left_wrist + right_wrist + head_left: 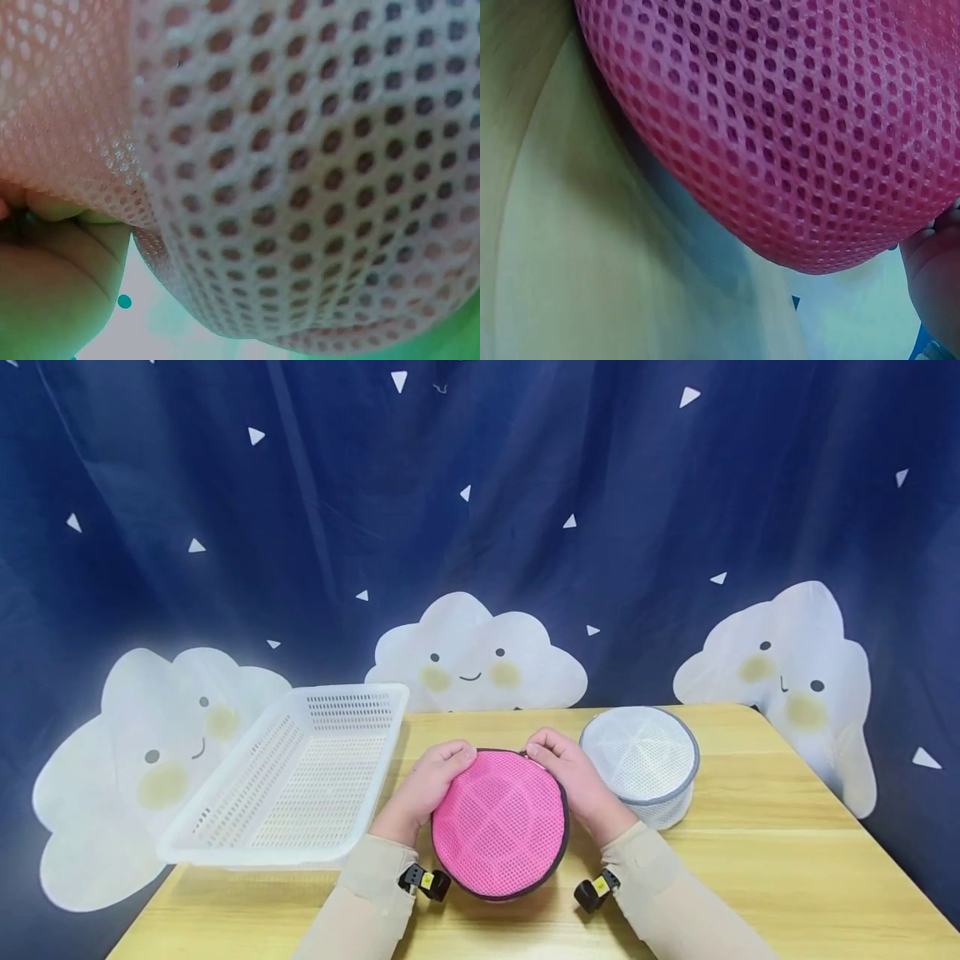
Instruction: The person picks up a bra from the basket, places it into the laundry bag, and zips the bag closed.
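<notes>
A round pink mesh laundry bag [501,827] with a dark edge band is held up between both hands, its flat circular face towards me. My left hand [435,781] grips its upper left edge, thumb on the face and the other fingers behind it. At the upper right edge, my right hand [573,772] pinches the dark band by the zipper. The mesh [300,187] fills most of the left wrist view, with part of the left hand [60,277] at its lower left. In the right wrist view, the right hand [937,274] shows at the bag's lower right corner.
A white perforated plastic basket [318,793] stands on the left of the wooden table [787,860]. To the right, just past my right hand, sits a white round mesh bag [637,752] with grey trim. Behind the table hangs a dark blue curtain [480,552] with cloud prints.
</notes>
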`<state>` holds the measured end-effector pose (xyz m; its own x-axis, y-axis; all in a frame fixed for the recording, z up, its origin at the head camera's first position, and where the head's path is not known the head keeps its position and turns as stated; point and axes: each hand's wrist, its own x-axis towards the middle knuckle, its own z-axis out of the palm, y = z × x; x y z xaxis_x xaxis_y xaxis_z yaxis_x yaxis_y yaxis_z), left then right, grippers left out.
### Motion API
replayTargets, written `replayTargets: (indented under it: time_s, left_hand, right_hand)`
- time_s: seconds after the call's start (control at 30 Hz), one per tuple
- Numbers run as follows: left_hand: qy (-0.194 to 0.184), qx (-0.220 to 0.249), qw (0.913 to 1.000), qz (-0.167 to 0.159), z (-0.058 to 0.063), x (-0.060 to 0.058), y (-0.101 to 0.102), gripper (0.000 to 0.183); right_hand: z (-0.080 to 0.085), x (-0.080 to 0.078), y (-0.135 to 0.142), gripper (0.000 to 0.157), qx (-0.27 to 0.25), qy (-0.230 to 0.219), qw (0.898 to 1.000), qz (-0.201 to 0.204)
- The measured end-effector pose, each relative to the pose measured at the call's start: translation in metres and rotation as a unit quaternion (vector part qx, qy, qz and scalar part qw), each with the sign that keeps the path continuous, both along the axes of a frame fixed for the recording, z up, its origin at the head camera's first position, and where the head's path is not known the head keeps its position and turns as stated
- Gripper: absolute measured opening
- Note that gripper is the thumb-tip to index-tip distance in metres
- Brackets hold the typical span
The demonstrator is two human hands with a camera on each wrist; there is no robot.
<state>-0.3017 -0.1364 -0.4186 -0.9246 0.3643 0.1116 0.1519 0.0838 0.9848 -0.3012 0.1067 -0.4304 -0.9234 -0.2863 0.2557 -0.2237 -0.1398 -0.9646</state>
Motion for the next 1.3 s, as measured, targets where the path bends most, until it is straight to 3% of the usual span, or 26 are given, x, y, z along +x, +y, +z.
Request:
replayTargets:
  time_s: [0.1,0.27,0.53,0.67,0.8,1.0,1.3]
  left_hand:
    - [-0.019,-0.007,0.9994,-0.027,-0.002,0.000,-0.001,0.027]
    - [-0.020,-0.053,0.9928,-0.106,-0.002,0.002,-0.002,0.026]
    - [0.015,-0.081,0.9721,-0.219,0.006,0.008,0.001,0.025]
    - [0.009,-0.107,0.9684,-0.225,0.008,0.011,0.005,0.030]
    - [-0.004,-0.126,0.9687,-0.214,0.009,0.013,0.008,0.032]
    - [-0.013,-0.119,0.9700,-0.212,0.008,0.014,0.010,0.031]
    - [0.002,-0.106,0.9748,-0.196,0.003,0.009,0.006,0.026]
  right_hand:
    - [0.000,0.000,0.000,0.023,0.004,0.001,1.000,-0.007]
    - [0.002,0.000,0.001,0.022,0.031,-0.001,0.999,-0.022]
    - [0.004,0.000,0.004,0.019,0.066,0.026,0.997,0.027]
    - [0.002,0.000,0.002,0.019,0.075,0.033,0.994,0.066]
    - [0.000,0.002,-0.001,0.021,0.078,0.013,0.993,0.087]
    - [0.000,0.006,-0.002,0.024,0.079,-0.006,0.993,0.090]
    - [0.002,0.005,0.000,0.021,0.108,0.035,0.989,0.093]
